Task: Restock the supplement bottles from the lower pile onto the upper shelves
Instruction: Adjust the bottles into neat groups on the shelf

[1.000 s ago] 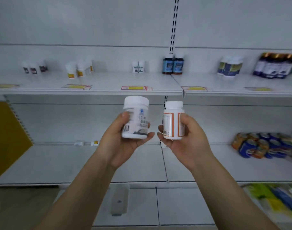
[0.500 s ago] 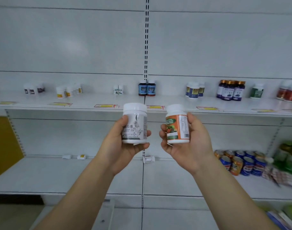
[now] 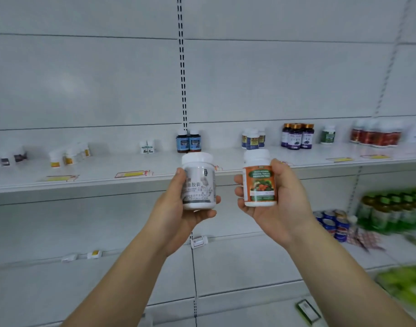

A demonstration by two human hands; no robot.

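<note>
Both bottles are sitting higher against the upper shelf (image 3: 89, 178) than before: left hand (image 3: 178, 208) gripping the grey-label bottle (image 3: 198, 182), right hand (image 3: 277, 201) gripping the orange-label bottle (image 3: 258, 180), placement nearing.

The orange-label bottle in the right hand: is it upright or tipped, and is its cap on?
Upright, cap on. The orange-label bottle stands vertical in the right hand, its white cap on top.

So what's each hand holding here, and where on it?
Left hand holds the grey-labelled white bottle round its lower body; right hand holds the orange-labelled bottle round its body. Caps free.
</note>
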